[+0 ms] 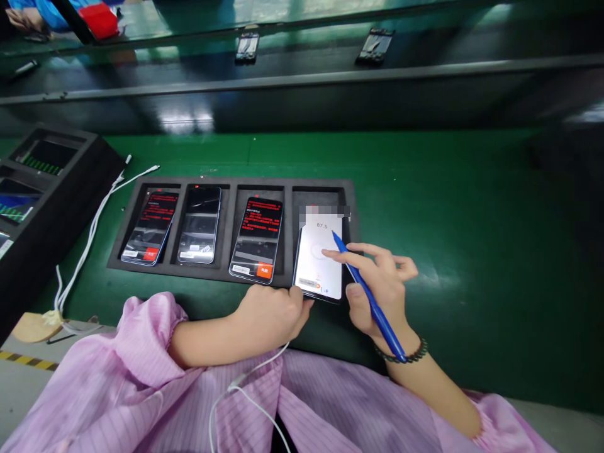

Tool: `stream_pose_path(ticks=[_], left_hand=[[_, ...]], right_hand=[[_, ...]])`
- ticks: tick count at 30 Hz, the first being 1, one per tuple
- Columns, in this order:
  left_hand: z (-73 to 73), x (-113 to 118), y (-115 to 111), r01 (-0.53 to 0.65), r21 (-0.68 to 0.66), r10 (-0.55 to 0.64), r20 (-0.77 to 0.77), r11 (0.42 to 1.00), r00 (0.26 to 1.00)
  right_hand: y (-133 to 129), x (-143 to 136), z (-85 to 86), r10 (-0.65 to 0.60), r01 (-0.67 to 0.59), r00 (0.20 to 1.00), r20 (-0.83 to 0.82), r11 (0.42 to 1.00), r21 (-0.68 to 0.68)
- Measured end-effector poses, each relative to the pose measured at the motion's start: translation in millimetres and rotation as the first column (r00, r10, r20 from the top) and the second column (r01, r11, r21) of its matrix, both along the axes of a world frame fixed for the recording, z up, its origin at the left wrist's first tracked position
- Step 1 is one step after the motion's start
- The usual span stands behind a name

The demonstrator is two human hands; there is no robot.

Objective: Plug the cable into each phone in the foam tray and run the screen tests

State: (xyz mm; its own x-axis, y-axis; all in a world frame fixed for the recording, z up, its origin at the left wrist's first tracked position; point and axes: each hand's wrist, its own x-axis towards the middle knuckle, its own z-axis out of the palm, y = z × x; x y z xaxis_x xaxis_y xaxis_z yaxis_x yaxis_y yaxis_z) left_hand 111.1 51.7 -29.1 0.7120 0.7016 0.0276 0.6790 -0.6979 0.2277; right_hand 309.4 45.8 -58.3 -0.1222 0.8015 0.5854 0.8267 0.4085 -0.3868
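Note:
My right hand [377, 283] holds a blue pen [372, 302] between its fingers, its tip over a phone with a white screen [321, 251]. That phone sits in the rightmost slot of a black foam tray [201, 270] and shows "87.5". My left hand [274, 311] is closed at the phone's lower left edge, with a white cable [264, 362] running down from it; what its fingers grip is mostly hidden. Left of it in the tray lie a phone with red text [257, 236], a dark-screened phone [201, 223] and another red-text phone [151, 226].
A black rack [89, 182] with several devices stands at the left, beside loose white cables [92, 233]. Two phone parts [246, 47] [376, 46] lie on the dark line behind the green table [448, 207]. Another person's hand [28, 17] shows at top left.

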Motion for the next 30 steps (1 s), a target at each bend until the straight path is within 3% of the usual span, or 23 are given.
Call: stream_pose_path(ticks=[10, 19, 30], left_hand=[[1.1, 0.8, 1.0, 0.013, -0.034, -0.014, -0.046, 0.999, 0.999], [0.1, 0.9, 0.9, 0.014, -0.026, -0.015, -0.032, 1.000, 0.999], [6.6, 2.7, 3.2, 0.018, -0.088, -0.027, -0.096, 0.996, 0.995]], right_hand=[[0.5, 2.1, -2.8, -0.077, 0.077, 0.997, 0.004, 0.997, -0.010], [-0.1, -0.3, -1.9, 0.025, -0.024, 0.999, 0.027, 0.999, -0.029], [0.2, -0.3, -0.6, 0.020, -0.019, 0.998, 0.055, 0.999, -0.029]])
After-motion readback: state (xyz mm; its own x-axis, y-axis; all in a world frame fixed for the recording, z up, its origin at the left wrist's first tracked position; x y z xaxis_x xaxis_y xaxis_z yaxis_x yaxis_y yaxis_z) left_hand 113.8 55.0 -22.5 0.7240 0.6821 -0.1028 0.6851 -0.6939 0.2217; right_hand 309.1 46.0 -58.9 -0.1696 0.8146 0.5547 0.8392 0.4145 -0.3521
